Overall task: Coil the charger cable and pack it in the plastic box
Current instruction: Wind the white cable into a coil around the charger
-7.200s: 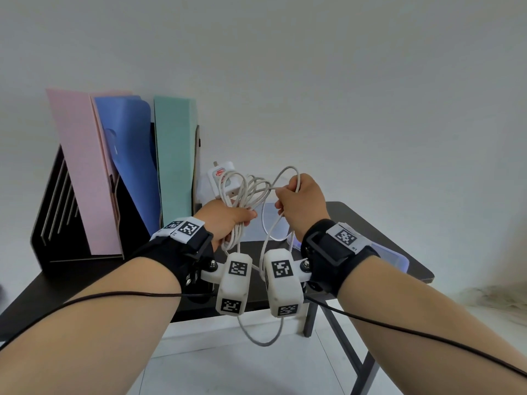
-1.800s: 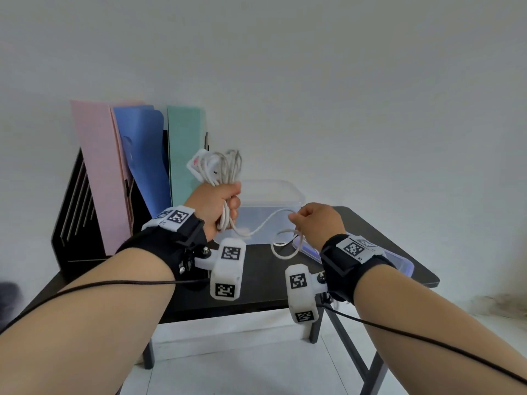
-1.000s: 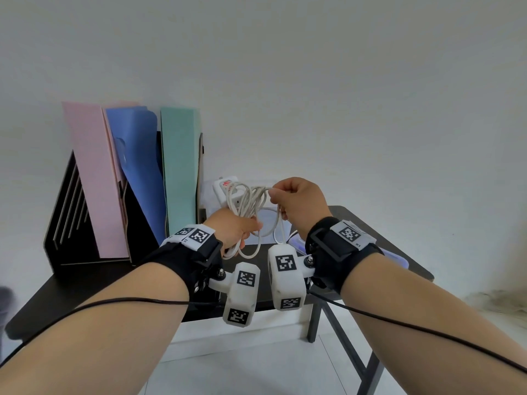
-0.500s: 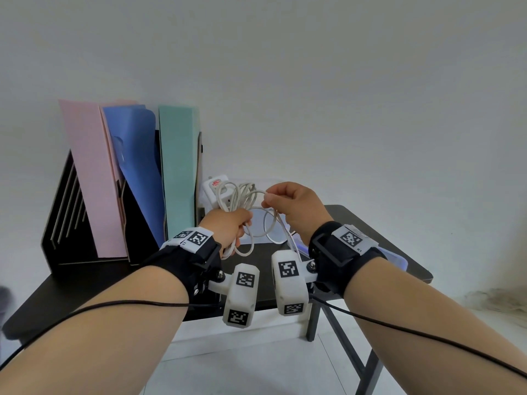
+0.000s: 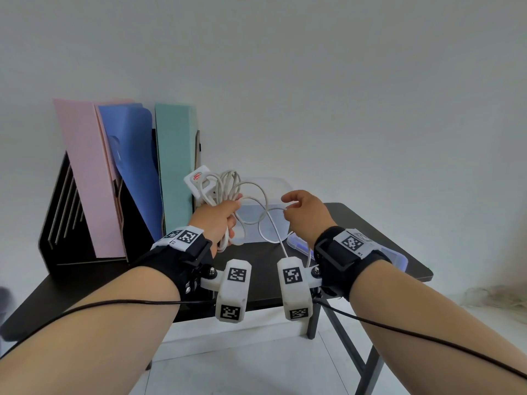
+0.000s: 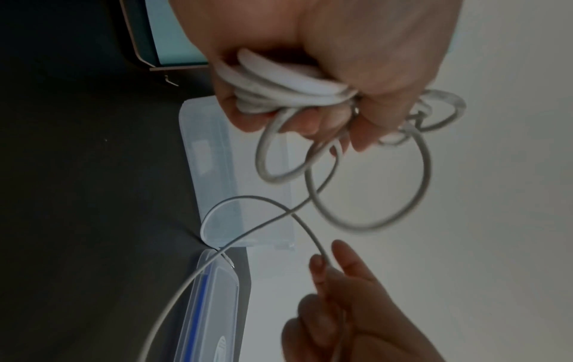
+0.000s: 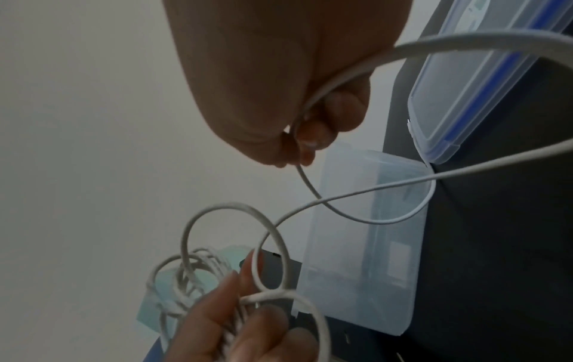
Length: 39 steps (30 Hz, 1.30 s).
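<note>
My left hand (image 5: 218,220) grips a bundle of white charger cable loops (image 5: 225,189) above the black table, with the white charger plug (image 5: 196,179) sticking up behind the loops. In the left wrist view the coils (image 6: 288,90) sit inside my curled left fingers. My right hand (image 5: 302,215) pinches the loose cable strand (image 5: 271,220) a short way to the right; the right wrist view shows the strand (image 7: 307,102) running through its curled fingers. The clear plastic box (image 5: 273,195) stands open on the table behind both hands, its blue-rimmed lid (image 5: 399,259) lying to the right.
A black file holder (image 5: 65,212) with pink, blue and green folders (image 5: 174,155) stands at the table's left rear, close to my left hand. The black table (image 5: 370,220) ends just right of the lid. A white wall is behind; pale floor lies below.
My hands have drawn apart: the right hand moved right along the strand and away from the bundle, leaving a new loose loop between them. The left hand keeps holding the coils.
</note>
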Each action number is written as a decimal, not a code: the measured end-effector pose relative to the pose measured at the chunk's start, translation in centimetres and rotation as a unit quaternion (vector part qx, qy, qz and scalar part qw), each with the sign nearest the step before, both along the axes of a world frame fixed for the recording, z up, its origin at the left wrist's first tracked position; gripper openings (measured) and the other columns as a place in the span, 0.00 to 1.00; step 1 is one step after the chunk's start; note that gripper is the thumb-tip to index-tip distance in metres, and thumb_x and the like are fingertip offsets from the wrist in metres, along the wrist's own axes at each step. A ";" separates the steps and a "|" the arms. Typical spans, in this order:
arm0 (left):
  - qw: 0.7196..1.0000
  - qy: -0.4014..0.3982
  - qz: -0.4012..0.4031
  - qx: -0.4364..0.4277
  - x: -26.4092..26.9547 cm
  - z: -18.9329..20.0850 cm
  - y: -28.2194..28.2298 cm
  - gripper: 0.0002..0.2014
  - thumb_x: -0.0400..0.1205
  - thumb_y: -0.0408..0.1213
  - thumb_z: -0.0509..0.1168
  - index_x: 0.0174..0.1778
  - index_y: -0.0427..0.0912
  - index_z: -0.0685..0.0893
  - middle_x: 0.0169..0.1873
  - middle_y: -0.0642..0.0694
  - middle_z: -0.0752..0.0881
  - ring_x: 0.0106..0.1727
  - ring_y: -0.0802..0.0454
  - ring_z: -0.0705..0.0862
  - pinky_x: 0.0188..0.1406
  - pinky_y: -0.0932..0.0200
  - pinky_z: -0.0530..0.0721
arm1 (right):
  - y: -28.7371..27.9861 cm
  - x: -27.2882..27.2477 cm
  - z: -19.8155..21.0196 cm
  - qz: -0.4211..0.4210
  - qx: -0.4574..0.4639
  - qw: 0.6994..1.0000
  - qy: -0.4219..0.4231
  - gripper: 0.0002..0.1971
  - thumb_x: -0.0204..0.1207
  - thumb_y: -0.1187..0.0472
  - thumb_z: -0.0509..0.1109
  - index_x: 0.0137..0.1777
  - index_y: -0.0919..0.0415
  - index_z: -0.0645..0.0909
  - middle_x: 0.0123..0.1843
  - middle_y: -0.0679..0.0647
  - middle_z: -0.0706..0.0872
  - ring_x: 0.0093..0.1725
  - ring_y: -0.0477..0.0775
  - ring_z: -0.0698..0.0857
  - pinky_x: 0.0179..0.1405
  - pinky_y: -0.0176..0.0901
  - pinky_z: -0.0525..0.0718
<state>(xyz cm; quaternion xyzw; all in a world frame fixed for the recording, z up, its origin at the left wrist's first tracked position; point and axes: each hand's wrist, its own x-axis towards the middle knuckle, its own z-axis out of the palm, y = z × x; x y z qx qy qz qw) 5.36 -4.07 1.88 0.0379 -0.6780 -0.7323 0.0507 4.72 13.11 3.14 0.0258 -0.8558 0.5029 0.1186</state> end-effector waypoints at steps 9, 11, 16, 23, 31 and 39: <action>0.998 -0.022 0.018 0.054 -0.2 -0.1 0.0 0.08 0.80 0.43 0.63 0.40 0.48 0.86 0.12 0.53 0.68 0.15 0.54 0.67 0.24 0.61 0.62 | 0.8 -0.6 -0.3 -0.076 -0.086 0.993 0.043 0.19 0.75 0.72 0.53 0.56 0.55 0.80 0.41 0.51 0.87 0.32 0.50 0.77 0.42 0.48 0.80; 0.998 -0.027 -0.009 0.062 -0.2 -0.3 -0.1 0.11 0.80 0.42 0.62 0.33 0.43 0.82 0.12 0.52 0.68 0.14 0.55 0.67 0.23 0.63 0.63 | 0.8 -0.5 -0.2 -0.053 -0.096 0.993 0.044 0.17 0.75 0.73 0.54 0.50 0.55 0.81 0.41 0.51 0.85 0.31 0.49 0.76 0.40 0.45 0.78; 0.992 -0.013 -0.050 0.114 0.0 -0.3 0.5 0.16 0.80 0.39 0.62 0.25 0.40 0.76 0.20 0.46 0.74 0.16 0.56 0.69 0.19 0.64 0.68 | -0.2 0.0 -0.5 0.021 0.034 0.999 0.011 0.16 0.74 0.71 0.61 0.55 0.59 0.85 0.44 0.51 0.83 0.34 0.47 0.78 0.38 0.36 0.76; 0.978 0.005 -0.112 0.176 0.2 0.4 0.6 0.17 0.82 0.40 0.60 0.26 0.41 0.75 0.21 0.44 0.87 0.34 0.47 0.85 0.46 0.54 0.79 | -1.2 0.7 -0.9 0.071 0.227 0.971 -0.016 0.22 0.72 0.64 0.68 0.68 0.57 0.79 0.64 0.55 0.83 0.62 0.54 0.82 0.52 0.36 0.73; 0.950 -0.010 -0.222 0.219 1.3 0.8 0.4 0.21 0.80 0.43 0.58 0.19 0.43 0.74 0.16 0.47 0.74 0.20 0.50 0.77 0.31 0.58 0.81 | -2.0 0.5 -1.9 0.035 0.296 0.953 -0.046 0.24 0.73 0.58 0.69 0.71 0.57 0.76 0.68 0.57 0.81 0.64 0.57 0.82 0.61 0.44 0.79; 0.941 0.019 -0.270 0.205 1.9 1.3 -0.2 0.17 0.72 0.44 0.60 0.18 0.43 0.75 0.14 0.49 0.73 0.18 0.52 0.78 0.25 0.62 0.80 | -3.6 0.5 -2.9 0.100 0.317 0.940 -0.071 0.14 0.65 0.49 0.75 0.53 0.42 0.84 0.51 0.49 0.85 0.48 0.52 0.86 0.49 0.45 0.85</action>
